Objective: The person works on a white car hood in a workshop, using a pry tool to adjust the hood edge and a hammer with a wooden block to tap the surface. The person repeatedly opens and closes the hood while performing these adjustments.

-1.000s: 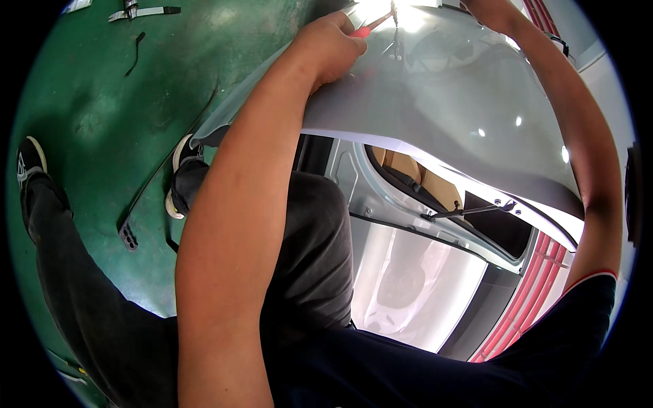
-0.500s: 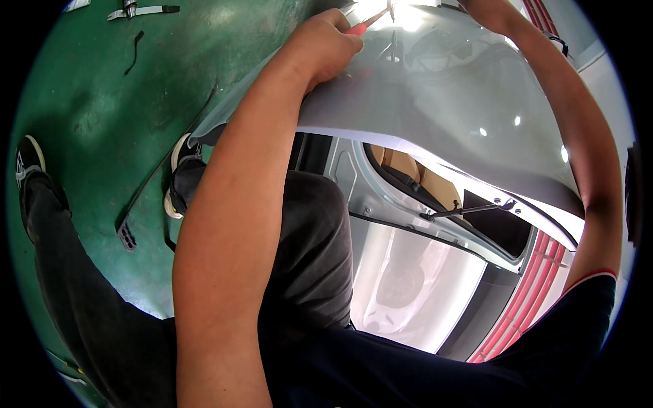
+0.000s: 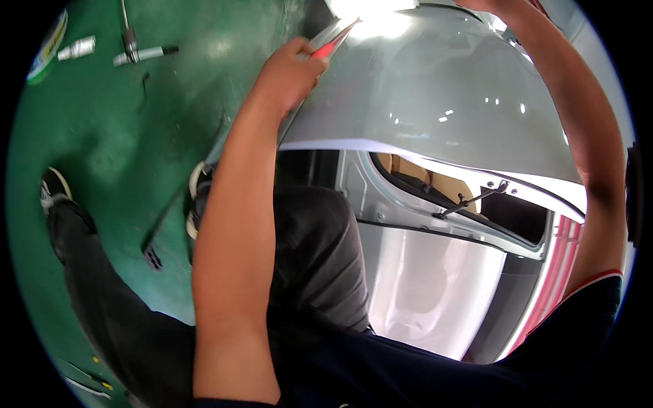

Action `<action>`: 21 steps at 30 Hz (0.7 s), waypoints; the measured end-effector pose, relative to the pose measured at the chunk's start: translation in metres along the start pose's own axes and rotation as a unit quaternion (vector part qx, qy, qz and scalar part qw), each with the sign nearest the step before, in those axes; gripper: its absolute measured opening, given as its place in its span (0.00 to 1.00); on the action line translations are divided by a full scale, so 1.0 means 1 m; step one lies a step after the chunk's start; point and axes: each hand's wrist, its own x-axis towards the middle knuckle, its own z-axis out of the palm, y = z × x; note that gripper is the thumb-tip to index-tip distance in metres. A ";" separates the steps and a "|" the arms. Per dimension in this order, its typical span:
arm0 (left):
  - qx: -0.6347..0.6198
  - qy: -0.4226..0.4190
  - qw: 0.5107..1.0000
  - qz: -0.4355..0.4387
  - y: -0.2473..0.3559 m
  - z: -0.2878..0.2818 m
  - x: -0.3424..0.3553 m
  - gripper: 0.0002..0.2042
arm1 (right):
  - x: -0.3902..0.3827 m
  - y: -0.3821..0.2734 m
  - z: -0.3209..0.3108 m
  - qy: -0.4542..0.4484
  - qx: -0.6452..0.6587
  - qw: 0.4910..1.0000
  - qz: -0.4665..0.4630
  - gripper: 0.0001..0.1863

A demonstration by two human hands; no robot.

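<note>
A slim pointed tool with a red grip [image 3: 324, 51] is in my left hand [image 3: 289, 75], whose fingers are closed round it. The tool's thin tip points up and right toward a bright light [image 3: 371, 8] at the far edge. Under and beside the hand spreads a glossy silver-grey car panel [image 3: 435, 102], curved and standing out from the car body. My right hand [image 3: 486, 4] reaches to the panel's far right side. The upper picture edge cuts it off, so its fingers are hidden.
A black rod [image 3: 469, 202] links the panel to the car body [image 3: 435, 285]. Beige seats [image 3: 445, 190] show through an opening. On the green floor [image 3: 102, 129] lie a long dark bar [image 3: 153, 253], a T-shaped tool [image 3: 132, 53] and a white tube [image 3: 77, 48]. Red pipes [image 3: 554, 265] run at right.
My left hand has drawn left and nearer with the red-gripped tool, its tip away from where it was by the light. The whole view has shifted a little. My right arm stays raised.
</note>
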 end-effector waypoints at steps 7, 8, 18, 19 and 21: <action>-0.334 0.090 0.938 -0.017 -0.009 -0.050 -0.017 0.06 | -0.063 -0.117 -0.064 0.050 0.171 0.984 0.013 0.23; -0.386 0.088 0.918 -0.008 -0.009 -0.047 -0.018 0.07 | -0.061 -0.124 -0.022 0.104 0.179 0.978 0.010 0.27; -0.536 0.260 0.791 0.140 0.009 -0.162 -0.044 0.30 | 0.078 -0.320 0.041 0.011 0.339 0.932 -0.127 0.26; -0.526 0.259 0.797 0.144 -0.001 -0.175 -0.044 0.27 | 0.089 -0.323 0.039 -0.009 0.357 0.925 -0.130 0.26; -0.450 0.329 0.811 0.181 0.007 -0.167 -0.032 0.27 | 0.109 -0.323 0.034 -0.055 0.401 0.905 -0.131 0.25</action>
